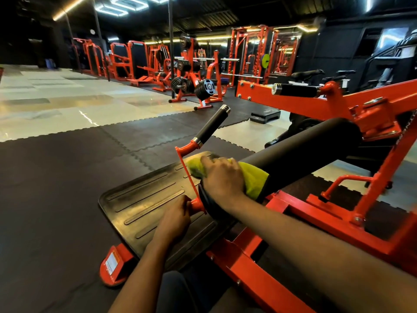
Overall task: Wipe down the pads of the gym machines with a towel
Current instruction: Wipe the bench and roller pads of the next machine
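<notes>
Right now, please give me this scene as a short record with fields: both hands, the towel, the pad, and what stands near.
place: gym, black floor mats
right hand: holds the towel against the near end of the roller pad
left hand: grips an orange peg over the footplate
towel: yellow-green, draped over the pad's end
handle: black, untouched, above the footplate
background: orange racks, weight plates

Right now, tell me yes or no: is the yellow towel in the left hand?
No, the right hand holds the yellow towel against the black roller pad, while the left hand grips an orange peg.
</notes>
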